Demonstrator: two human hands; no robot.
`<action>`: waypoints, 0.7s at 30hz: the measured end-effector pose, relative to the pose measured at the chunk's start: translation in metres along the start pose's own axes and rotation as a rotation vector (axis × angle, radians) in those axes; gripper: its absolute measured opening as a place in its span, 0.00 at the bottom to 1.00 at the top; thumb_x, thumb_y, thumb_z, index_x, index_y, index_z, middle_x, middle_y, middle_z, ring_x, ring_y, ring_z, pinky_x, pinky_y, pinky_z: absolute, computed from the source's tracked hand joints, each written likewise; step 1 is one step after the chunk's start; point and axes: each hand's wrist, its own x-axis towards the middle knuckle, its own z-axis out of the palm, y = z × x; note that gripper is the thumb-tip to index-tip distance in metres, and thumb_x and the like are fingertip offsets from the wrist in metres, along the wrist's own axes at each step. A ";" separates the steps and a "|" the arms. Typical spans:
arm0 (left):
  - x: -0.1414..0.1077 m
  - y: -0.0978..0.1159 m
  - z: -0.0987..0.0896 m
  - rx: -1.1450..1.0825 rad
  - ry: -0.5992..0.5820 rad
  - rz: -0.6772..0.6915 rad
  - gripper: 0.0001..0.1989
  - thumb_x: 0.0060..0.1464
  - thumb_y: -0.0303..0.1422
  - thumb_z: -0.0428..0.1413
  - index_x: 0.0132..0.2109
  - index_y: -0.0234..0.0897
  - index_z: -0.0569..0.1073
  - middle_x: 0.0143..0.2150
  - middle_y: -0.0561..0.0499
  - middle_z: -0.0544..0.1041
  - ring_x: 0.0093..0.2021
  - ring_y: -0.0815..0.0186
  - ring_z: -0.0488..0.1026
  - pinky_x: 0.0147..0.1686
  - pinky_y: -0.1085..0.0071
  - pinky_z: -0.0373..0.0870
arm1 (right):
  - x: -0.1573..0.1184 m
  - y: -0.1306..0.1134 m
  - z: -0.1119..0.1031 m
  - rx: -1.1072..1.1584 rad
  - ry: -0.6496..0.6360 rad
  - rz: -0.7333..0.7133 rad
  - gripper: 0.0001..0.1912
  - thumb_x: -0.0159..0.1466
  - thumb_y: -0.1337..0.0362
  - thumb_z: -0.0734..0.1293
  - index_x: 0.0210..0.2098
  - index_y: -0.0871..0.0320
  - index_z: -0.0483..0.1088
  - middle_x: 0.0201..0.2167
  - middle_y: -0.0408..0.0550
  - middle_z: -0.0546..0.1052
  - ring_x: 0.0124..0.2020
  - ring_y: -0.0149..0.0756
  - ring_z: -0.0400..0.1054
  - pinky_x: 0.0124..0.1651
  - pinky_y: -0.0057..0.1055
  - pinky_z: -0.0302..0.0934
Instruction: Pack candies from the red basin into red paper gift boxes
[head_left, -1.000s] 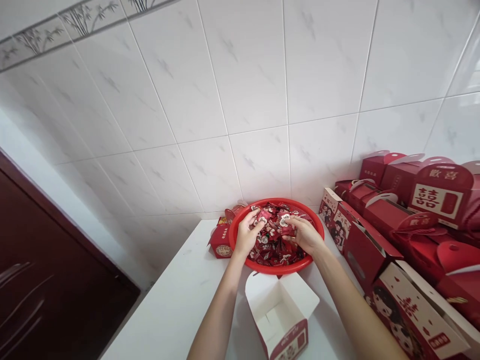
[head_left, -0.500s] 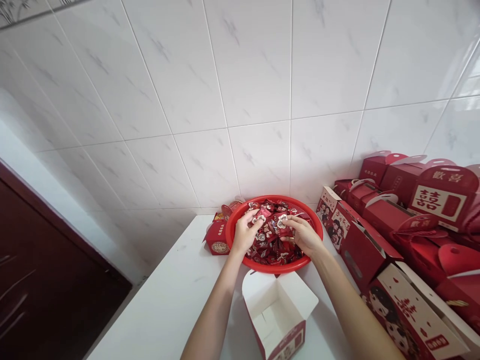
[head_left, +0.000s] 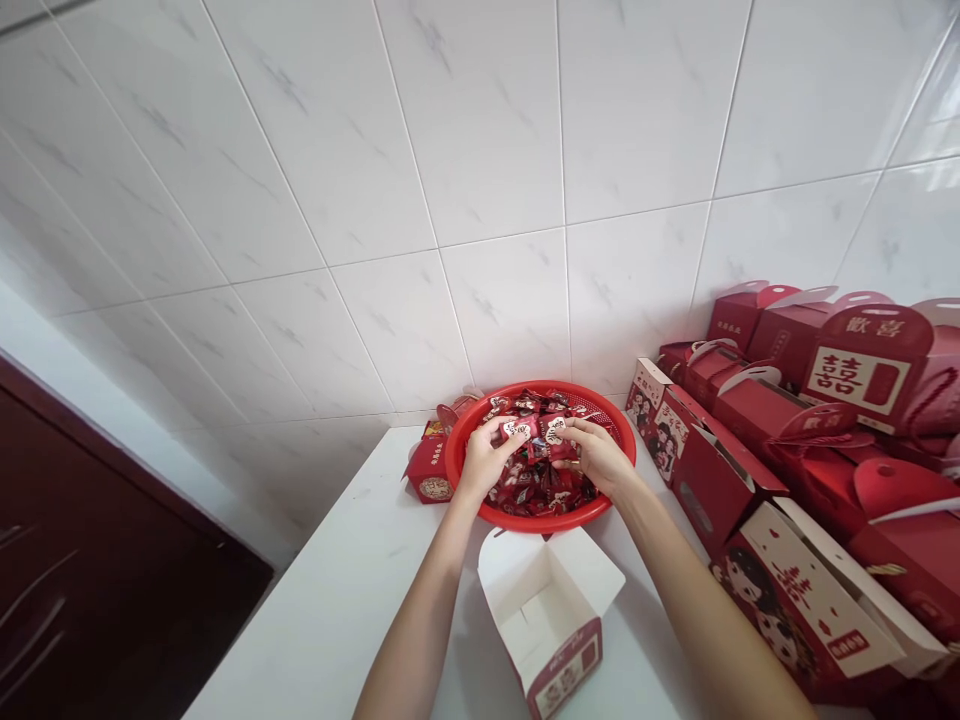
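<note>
Both hands are over a round red plastic basket (head_left: pixel 459 490) heaped with red-wrapped candies (head_left: pixel 536 490). My left hand (head_left: pixel 487 458) pinches a red candy packet (head_left: pixel 519 428) with a pale printed patch. A similar packet (head_left: pixel 553 434) is held between the thumb and fingers of my right hand (head_left: pixel 600 456). The two packets are side by side, close together above the heap. Just in front of the basket, between my forearms, stands an open box (head_left: pixel 544 610) with a white inside and red printed front; its flaps are spread and no candy shows in it.
Several red gift boxes (head_left: pixel 795 400) with handles crowd the right side against the tiled wall (head_left: pixel 495 130). A small red box (head_left: pixel 429 468) sits left of the basket. The white tabletop (head_left: pixel 315 620) ends at a left edge, with a dark red door (head_left: pixel 112 560) beyond.
My hands have drawn the two packets closer together over the basket. The whole view has shifted slightly, while basket and boxes keep their places.
</note>
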 end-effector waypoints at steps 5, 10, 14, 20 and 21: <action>-0.002 0.009 0.003 0.021 -0.003 0.001 0.12 0.48 0.39 0.63 0.37 0.36 0.76 0.36 0.51 0.79 0.38 0.63 0.74 0.39 0.70 0.69 | 0.001 0.002 -0.001 -0.005 0.008 -0.029 0.12 0.44 0.63 0.76 0.27 0.56 0.72 0.28 0.41 0.73 0.28 0.31 0.67 0.27 0.30 0.71; -0.005 0.013 0.004 0.070 -0.010 -0.089 0.12 0.48 0.39 0.59 0.25 0.35 0.72 0.23 0.55 0.71 0.26 0.68 0.66 0.28 0.72 0.60 | -0.001 0.000 -0.001 -0.040 -0.024 -0.027 0.13 0.44 0.61 0.76 0.26 0.56 0.71 0.25 0.40 0.73 0.25 0.29 0.67 0.25 0.27 0.68; -0.007 0.014 0.004 0.085 -0.112 -0.100 0.14 0.47 0.42 0.61 0.28 0.34 0.77 0.27 0.52 0.77 0.30 0.65 0.70 0.30 0.71 0.65 | -0.005 -0.002 0.001 -0.130 -0.077 0.017 0.15 0.44 0.59 0.76 0.26 0.57 0.70 0.22 0.39 0.72 0.21 0.29 0.68 0.20 0.22 0.58; -0.002 0.008 0.004 0.024 -0.091 -0.038 0.18 0.55 0.43 0.58 0.46 0.35 0.80 0.42 0.46 0.82 0.43 0.59 0.77 0.44 0.67 0.72 | -0.005 -0.001 0.001 -0.138 0.009 -0.036 0.19 0.41 0.57 0.77 0.29 0.57 0.71 0.19 0.38 0.71 0.19 0.27 0.63 0.18 0.22 0.51; -0.001 0.006 0.004 0.032 -0.099 -0.062 0.18 0.57 0.43 0.55 0.46 0.35 0.80 0.41 0.46 0.82 0.42 0.59 0.77 0.43 0.66 0.73 | -0.003 0.000 0.001 -0.106 0.064 -0.060 0.20 0.40 0.57 0.78 0.29 0.57 0.70 0.19 0.37 0.70 0.19 0.26 0.62 0.17 0.22 0.51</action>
